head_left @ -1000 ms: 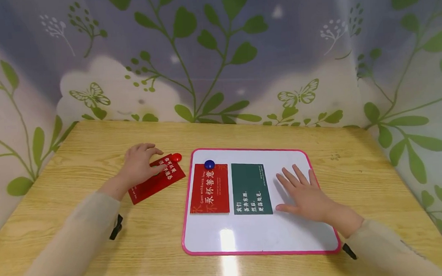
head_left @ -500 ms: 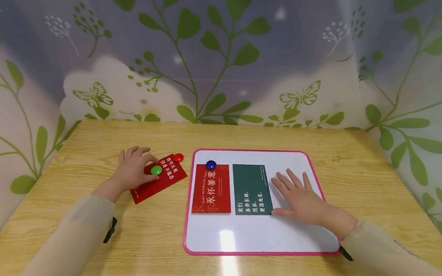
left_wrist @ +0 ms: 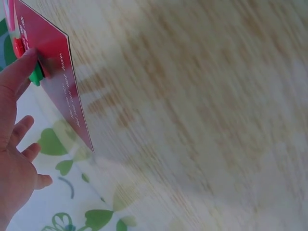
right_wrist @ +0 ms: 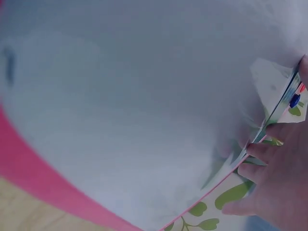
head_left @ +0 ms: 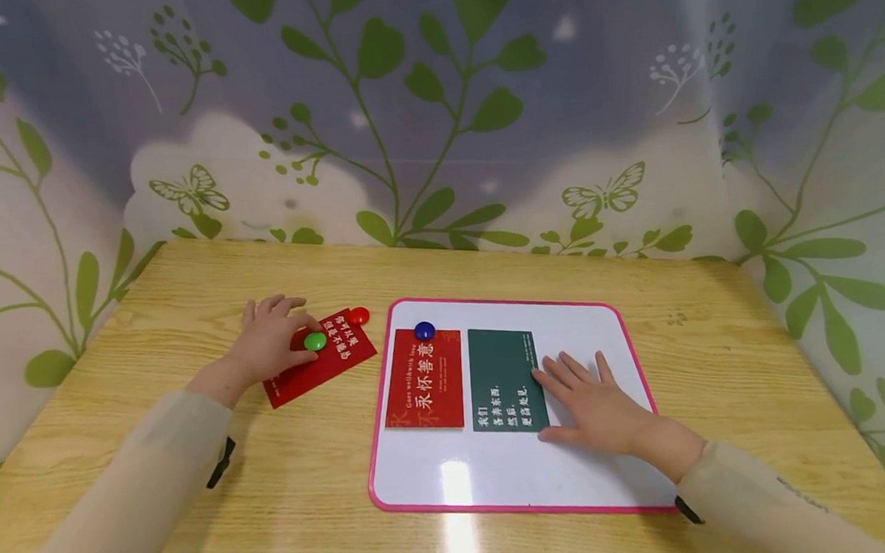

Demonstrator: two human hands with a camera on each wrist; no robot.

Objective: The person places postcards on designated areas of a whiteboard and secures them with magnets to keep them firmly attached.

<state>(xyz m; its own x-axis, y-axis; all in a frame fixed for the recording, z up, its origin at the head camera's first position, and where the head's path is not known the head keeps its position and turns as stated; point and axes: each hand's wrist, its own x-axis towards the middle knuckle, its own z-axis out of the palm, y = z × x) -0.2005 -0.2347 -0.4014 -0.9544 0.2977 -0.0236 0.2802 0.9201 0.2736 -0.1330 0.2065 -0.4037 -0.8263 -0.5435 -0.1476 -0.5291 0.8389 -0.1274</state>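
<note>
Left hand [head_left: 269, 344] pinches green magnet [head_left: 315, 342] | right hand [head_left: 607, 410], fingers spread, at teal card [head_left: 502, 382] | pickup step, seemingly; wants clean lift

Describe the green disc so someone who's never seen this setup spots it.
On the wooden table, left of the pink-rimmed whiteboard, a red card lies at a slant. The left hand pinches the green disc over that card. Its colour sets it apart from the red disc at the card's far corner and the blue disc at the whiteboard.
</note>
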